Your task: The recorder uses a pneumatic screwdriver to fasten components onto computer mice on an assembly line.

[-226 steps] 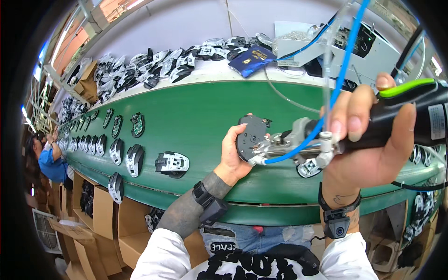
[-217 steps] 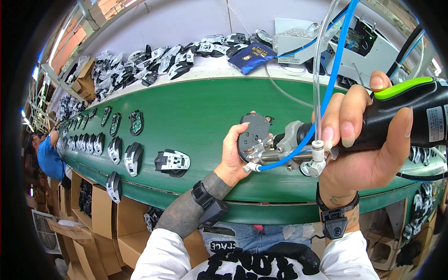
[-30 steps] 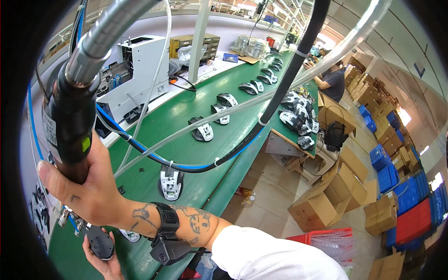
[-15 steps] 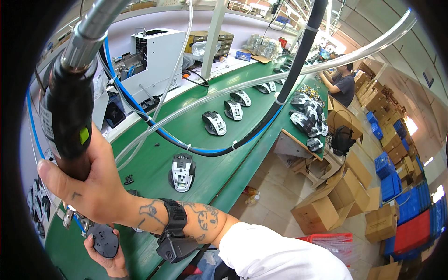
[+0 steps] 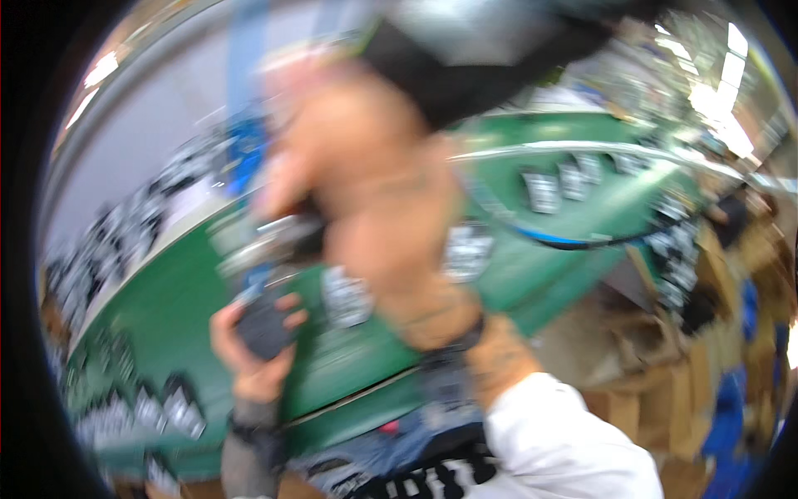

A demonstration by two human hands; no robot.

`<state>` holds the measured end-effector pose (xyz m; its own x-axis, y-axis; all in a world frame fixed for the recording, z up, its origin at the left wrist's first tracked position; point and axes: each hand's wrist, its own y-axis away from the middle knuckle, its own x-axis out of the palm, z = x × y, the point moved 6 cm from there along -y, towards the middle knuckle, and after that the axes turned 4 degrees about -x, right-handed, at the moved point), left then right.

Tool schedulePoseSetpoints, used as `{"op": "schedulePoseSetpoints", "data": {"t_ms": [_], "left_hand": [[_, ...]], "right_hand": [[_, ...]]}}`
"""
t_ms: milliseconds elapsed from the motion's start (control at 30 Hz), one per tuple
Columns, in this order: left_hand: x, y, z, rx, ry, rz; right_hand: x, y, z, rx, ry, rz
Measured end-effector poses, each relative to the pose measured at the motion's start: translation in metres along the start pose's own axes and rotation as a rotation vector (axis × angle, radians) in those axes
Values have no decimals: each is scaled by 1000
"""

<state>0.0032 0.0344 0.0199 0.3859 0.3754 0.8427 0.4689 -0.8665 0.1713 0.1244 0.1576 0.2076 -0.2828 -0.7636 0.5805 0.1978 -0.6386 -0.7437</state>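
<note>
Blurred view: left hand with fingers closed around a dark part above the green worktop, right hand gripping a black hose-fed tool; the work appears unfinished.

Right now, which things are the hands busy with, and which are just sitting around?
In use:
- dark round part, gripped by the left hand
- black power tool, gripped by the right hand

Lying about (all blurred):
- black-and-white parts on the green belt
- cardboard boxes on the floor
</note>
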Motion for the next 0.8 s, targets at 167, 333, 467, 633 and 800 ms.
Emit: {"op": "schedulePoseSetpoints", "data": {"t_ms": [167, 333, 467, 633, 800], "left_hand": [[6, -10, 12, -42, 20, 68], [6, -1, 3, -51, 66, 159], [3, 1, 1, -47, 55, 145], [18, -1, 10, -80, 45, 138], [7, 13, -5, -3, -82, 29]], "right_hand": [[-5, -14, 15, 118, 100, -10], [6, -6, 9, 91, 172, -34], [2, -7, 6, 104, 159, -31], [-12, -8, 4, 8, 290, 111], [4, 7, -22, -15, 168, -24]]}}
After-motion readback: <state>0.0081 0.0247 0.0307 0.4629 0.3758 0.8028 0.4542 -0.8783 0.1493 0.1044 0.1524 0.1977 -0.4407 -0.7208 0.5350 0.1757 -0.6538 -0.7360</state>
